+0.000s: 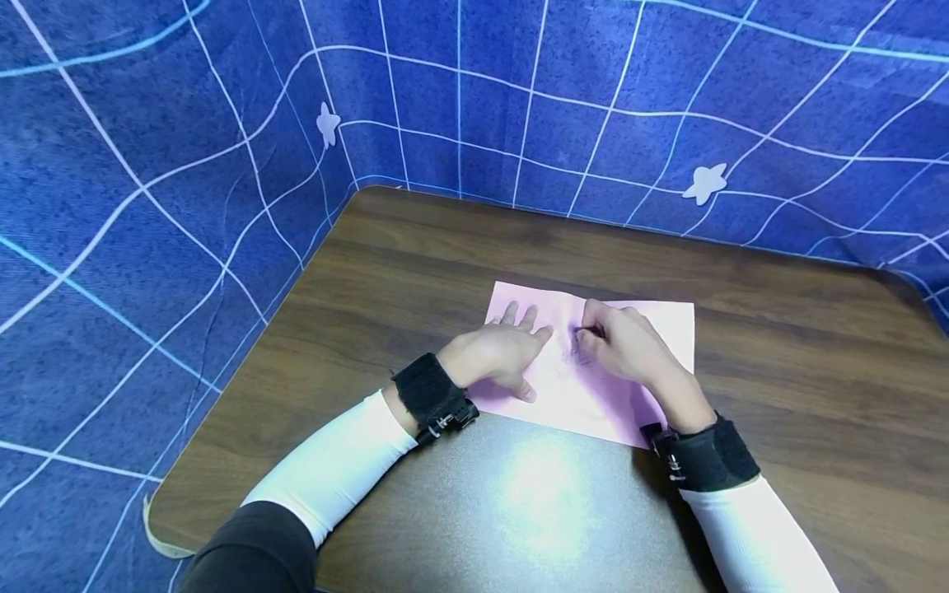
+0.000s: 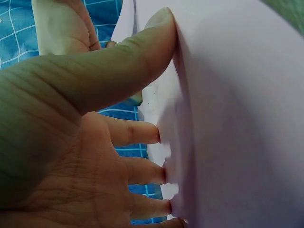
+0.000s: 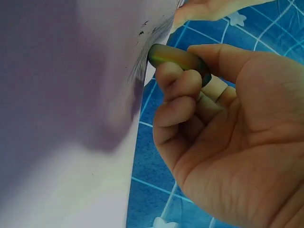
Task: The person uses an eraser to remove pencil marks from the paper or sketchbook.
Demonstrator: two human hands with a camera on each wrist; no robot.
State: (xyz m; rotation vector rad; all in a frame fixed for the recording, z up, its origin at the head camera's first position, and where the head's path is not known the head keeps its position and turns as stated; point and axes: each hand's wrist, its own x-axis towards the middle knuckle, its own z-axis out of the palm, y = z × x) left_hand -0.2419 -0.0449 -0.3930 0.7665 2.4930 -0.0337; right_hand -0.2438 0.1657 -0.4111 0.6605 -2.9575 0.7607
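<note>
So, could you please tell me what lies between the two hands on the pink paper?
In the head view, only bare pink paper with faint dark marks lies between the left hand and right hand.

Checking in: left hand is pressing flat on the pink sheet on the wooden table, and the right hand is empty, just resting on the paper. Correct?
Not quite. The right hand is not empty: it pinches a short dark crayon-like stick whose tip meets the pink sheet beside dark marks, as the right wrist view shows. The left hand does press flat on the sheet on the wooden table.
</note>
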